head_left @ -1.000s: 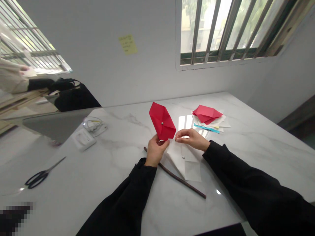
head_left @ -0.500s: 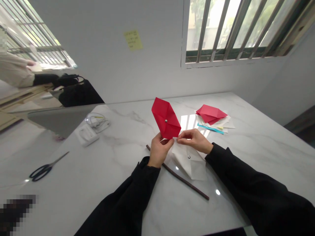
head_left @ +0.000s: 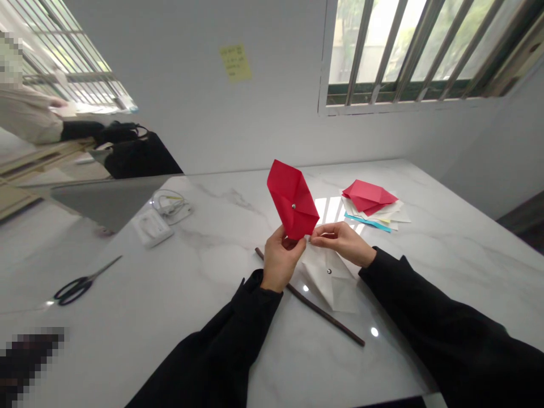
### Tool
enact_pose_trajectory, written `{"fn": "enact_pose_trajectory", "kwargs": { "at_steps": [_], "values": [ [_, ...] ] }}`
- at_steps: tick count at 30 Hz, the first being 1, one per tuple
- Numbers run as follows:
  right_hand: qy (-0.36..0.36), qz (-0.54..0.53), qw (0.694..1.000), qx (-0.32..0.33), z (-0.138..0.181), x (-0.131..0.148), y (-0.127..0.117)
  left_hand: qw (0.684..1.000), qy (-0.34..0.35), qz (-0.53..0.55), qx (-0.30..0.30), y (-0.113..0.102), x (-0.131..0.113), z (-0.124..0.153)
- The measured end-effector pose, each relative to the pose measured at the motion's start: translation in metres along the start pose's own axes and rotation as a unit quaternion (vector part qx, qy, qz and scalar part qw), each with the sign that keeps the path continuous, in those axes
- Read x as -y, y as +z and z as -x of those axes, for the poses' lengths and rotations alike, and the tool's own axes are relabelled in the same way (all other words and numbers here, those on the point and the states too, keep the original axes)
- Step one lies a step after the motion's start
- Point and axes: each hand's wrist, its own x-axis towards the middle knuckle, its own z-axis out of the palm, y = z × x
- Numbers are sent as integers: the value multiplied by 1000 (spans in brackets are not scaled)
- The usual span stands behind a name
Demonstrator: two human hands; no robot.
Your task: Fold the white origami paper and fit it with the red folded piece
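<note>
Head view: the left hand [head_left: 281, 262] pinches the lower corner of a folded red paper piece [head_left: 292, 199], holding it upright above the surface [head_left: 446, 255]; a small metal pin [head_left: 293, 206] sits through its centre. The right hand [head_left: 343, 242], at 3 o'clock from the left, has its fingertips closed on the same lower corner, thumb and forefinger meeting there, so both hands grip the red piece.

Directly below the hands, at 6 o'clock from the right hand, a folded white paper piece [head_left: 329, 276] lies flat on the surface with its own pin in the middle. By the look of it, both pieces are already folded and pinned, while the thin brown stick [head_left: 312, 306] running under the white piece toward 5 o'clock lies loose, joined to neither.

At 1 o'clock from the hands a stack of paper sheets [head_left: 374, 205] rests with another red folded one on top. Far off at 9 o'clock lie scissors [head_left: 80, 281], and at 10 o'clock a white box [head_left: 152, 228] with a coiled cable [head_left: 169, 203]. Nothing crowds the hands.
</note>
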Motion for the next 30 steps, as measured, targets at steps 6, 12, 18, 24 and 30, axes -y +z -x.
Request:
{"fn": "enact_pose_trajectory", "kwargs": {
  "at_steps": [6, 12, 18, 24, 30],
  "values": [
    [8, 18, 1000, 9, 3, 3, -1, 1000, 16, 3, 16, 2, -1, 2],
    [14, 27, 1000, -5, 3, 5, 2, 1000, 22, 0, 18, 2, -1, 2],
    [8, 20, 1000, -5, 4, 10, 5, 999, 30, -4, 10, 2, -2, 3],
    [8, -1, 1000, -18, 5, 8, 9, 1000, 18, -16, -3, 3, -3, 3],
    [-8, -4, 999, -51, 6, 6, 14, 1000, 17, -12, -7, 3, -5, 3]
  ]
}}
